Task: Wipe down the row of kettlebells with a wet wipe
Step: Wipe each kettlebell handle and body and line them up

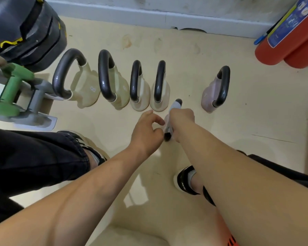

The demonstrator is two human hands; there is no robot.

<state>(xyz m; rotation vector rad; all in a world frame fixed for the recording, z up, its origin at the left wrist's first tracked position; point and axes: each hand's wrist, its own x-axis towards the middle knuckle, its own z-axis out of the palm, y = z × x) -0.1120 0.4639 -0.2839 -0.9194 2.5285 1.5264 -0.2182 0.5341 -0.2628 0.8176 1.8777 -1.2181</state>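
Several kettlebells stand in a row on the beige floor. Those I can see are cream ones [84, 86], [117, 87], [140, 93], [161, 93] and a pinkish one [210, 96] farther right, all with black handles. In front of the gap in the row, my right hand [182, 118] grips a white wet wipe [175, 104] wrapped round the black handle [167, 136] of another kettlebell, whose body is hidden. My left hand [146, 128] is beside the handle's near end with its fingers curled. Whether it holds anything is unclear.
Green and grey dumbbells [11, 89] sit on a rack at the left, below a dark padded bag [25, 27]. Red fire extinguishers [288, 43] lie at the upper right by the wall. My shoes [183, 180], [82, 139] are on the floor near me.
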